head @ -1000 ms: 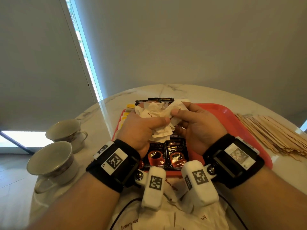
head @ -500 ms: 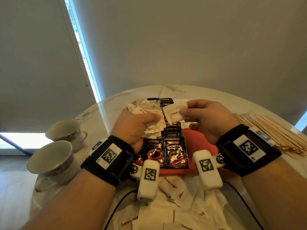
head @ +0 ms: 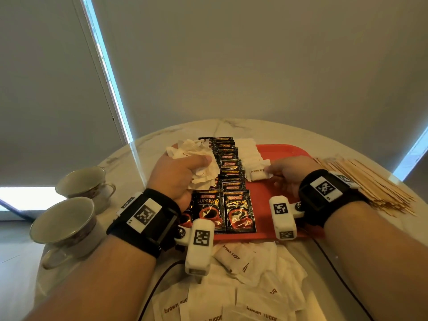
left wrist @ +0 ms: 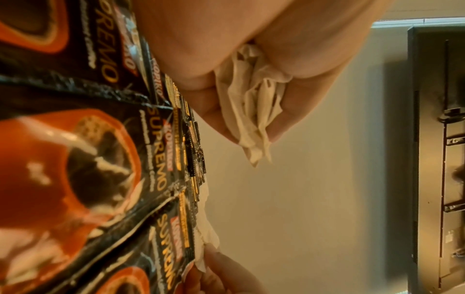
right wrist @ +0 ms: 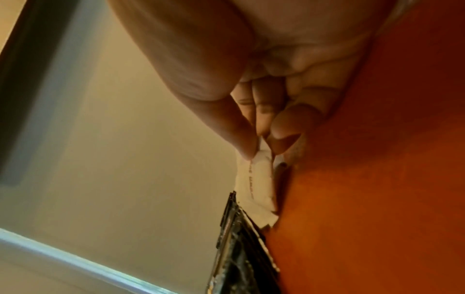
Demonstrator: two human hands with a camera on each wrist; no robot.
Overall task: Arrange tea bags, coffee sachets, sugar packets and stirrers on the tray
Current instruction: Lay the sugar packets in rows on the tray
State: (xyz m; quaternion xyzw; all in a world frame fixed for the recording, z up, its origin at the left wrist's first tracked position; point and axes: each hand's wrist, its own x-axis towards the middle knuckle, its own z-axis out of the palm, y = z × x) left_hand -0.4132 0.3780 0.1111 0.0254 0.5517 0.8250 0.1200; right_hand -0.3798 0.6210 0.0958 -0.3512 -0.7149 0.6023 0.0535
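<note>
Left grip [head: 176, 172] clutching crumpled white sugar packets [head: 196, 158], right grip [head: 286, 173] pinching one "brown sugar" packet [head: 258, 174] on red tray [head: 284, 151]

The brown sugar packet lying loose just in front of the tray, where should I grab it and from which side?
Pinch a short end of the brown sugar packet from above. It lies flat on the table, partly overlapping other packets, so a raised edge seems easiest.

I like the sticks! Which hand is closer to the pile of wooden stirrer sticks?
Right. The right hand is on the red plastic tray, just beside the pile of wooden stirrer sticks; the left hand is across the tray, over the black coffee sachets.
</note>
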